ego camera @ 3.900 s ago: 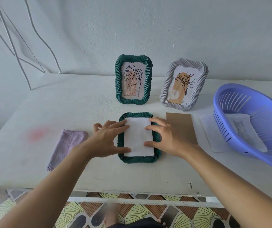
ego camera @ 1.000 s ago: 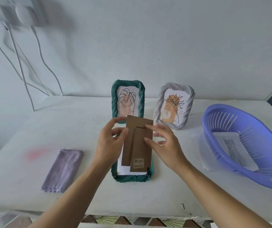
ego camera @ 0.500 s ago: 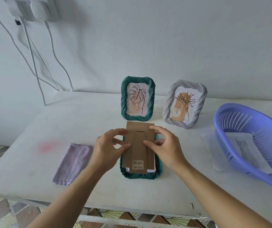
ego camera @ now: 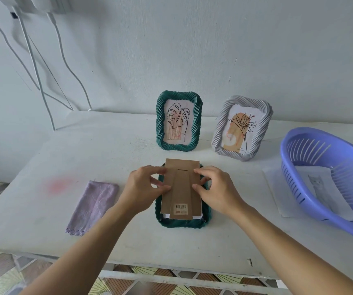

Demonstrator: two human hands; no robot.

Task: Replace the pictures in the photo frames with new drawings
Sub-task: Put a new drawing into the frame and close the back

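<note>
The brown backing board lies over the face-down frame at the middle of the bench. Its long axis runs straight away from the person. The barcode end of its stand leg points toward the person, and the slotted end toward the standing green frame and the grey frame. The left hand pinches the board's left edge between thumb and fingers, and the right hand pinches its right edge. A white sheet shows beneath the near end.
</note>
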